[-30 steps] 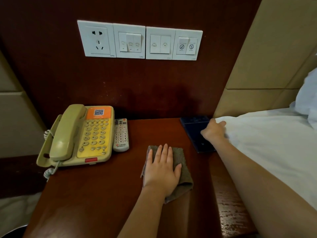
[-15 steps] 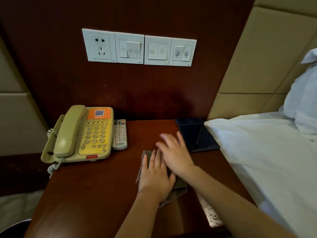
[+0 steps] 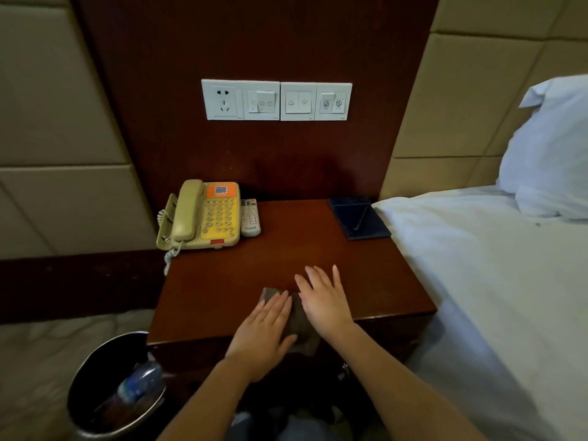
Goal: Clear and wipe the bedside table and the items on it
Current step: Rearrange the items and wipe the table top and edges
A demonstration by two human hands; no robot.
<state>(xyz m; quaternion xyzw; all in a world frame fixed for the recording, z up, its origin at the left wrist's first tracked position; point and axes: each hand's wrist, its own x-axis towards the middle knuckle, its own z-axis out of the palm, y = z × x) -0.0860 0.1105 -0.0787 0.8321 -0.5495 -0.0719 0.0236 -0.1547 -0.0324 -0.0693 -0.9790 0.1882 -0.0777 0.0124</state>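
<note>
Brown cloth (image 3: 299, 319) now lies near the front edge of the surface (image 3: 222, 294), pinned flat under both palms. A second ago only the left hand (image 3: 265, 332) pressed it, further back, while the right hand (image 3: 323, 300) reached off to the dark blue pad (image 3: 359, 218) beside the bed (image 3: 477, 281). Since then the right hand has come back from the pad and landed alongside the left, and the cloth has been drawn toward the person. My reading is that the wiping of the bare middle strip is under way with a two-handed stroke, and that the items are not yet cleared off.

Left-hand fingers (image 3: 280, 305) are stretched out flat and close together on the cloth, gripping nothing, just pressing down. Right-hand fingers (image 3: 318, 278) are spread and extended, their tips beyond the cloth's far edge on bare wood, the heel of the hand over the cloth; nothing is closed in them either. Both forearms slope down and forward, wrists low.

Beyond the left fingers, well apart, sits the telephone (image 3: 206, 214) with the remote control (image 3: 250, 218) just beside it. Beyond the right fingers and off toward the bed lies the pad with a pen (image 3: 361, 218) on it. Below the left forearm stands a bin (image 3: 95, 377) holding a plastic bottle (image 3: 140, 381).
</note>
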